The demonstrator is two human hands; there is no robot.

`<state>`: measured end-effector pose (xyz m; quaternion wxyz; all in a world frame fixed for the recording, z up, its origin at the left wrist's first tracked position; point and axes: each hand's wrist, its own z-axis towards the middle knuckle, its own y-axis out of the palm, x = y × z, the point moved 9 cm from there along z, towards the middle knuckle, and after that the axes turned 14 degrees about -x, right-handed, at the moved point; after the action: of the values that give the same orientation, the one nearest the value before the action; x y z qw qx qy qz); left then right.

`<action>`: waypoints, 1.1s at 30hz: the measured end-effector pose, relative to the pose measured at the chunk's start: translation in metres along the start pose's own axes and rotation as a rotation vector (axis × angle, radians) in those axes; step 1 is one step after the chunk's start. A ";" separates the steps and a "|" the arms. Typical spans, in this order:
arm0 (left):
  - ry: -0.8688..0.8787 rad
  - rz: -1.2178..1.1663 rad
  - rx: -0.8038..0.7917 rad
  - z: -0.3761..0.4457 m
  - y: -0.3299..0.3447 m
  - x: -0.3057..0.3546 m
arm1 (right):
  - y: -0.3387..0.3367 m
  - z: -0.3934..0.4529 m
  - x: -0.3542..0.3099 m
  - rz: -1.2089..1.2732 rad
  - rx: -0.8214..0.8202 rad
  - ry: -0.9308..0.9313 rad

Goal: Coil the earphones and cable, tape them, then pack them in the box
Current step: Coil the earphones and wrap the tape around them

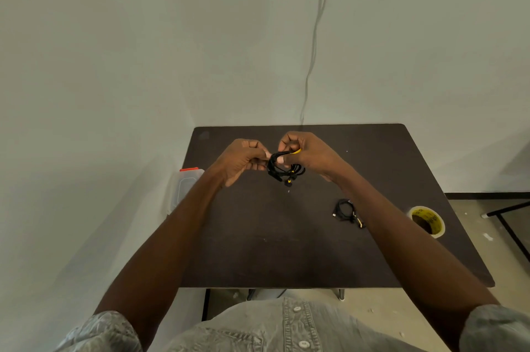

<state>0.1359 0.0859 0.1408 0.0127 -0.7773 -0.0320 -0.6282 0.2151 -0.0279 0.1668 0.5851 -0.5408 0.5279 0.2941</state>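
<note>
While a second black cable (pixel 345 210) is partly hidden behind the right forearm, and the box (pixel 187 185) at the desk's (pixel 286 251) left edge is cut off by the left arm, the coiled earphones (pixel 284 169) are held above the desk, pinched between the left hand (pixel 243 161) and right hand (pixel 308 154), whose grip also nips yellow tape. A tape roll (pixel 427 221) is seen at right.
</note>
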 end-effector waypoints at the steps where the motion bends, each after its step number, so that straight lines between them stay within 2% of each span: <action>1: 0.002 -0.022 0.007 -0.001 -0.001 -0.001 | 0.001 0.000 -0.003 -0.017 0.012 -0.007; 9: 0.038 -0.127 -0.002 -0.009 0.001 -0.003 | 0.000 0.007 -0.001 -0.108 0.059 -0.024; 18: 0.098 -0.122 0.014 -0.012 -0.002 0.001 | 0.002 0.005 -0.005 0.028 0.118 -0.048; 23: 0.065 -0.089 0.022 -0.011 -0.005 -0.004 | -0.002 0.007 -0.001 0.000 0.159 -0.030; 27: 0.073 -0.035 0.129 -0.012 -0.014 -0.003 | 0.000 0.007 -0.002 -0.009 0.148 -0.042; 31: 0.097 0.050 0.322 -0.017 -0.032 0.002 | 0.001 0.005 -0.004 0.005 0.143 -0.059; 33: 0.090 0.118 0.337 -0.018 -0.034 0.006 | 0.003 0.005 -0.004 0.013 0.128 -0.066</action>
<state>0.1170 0.1194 0.1494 0.1811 -0.7356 -0.0906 -0.6464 0.2124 -0.0209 0.1689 0.6337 -0.4889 0.5293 0.2813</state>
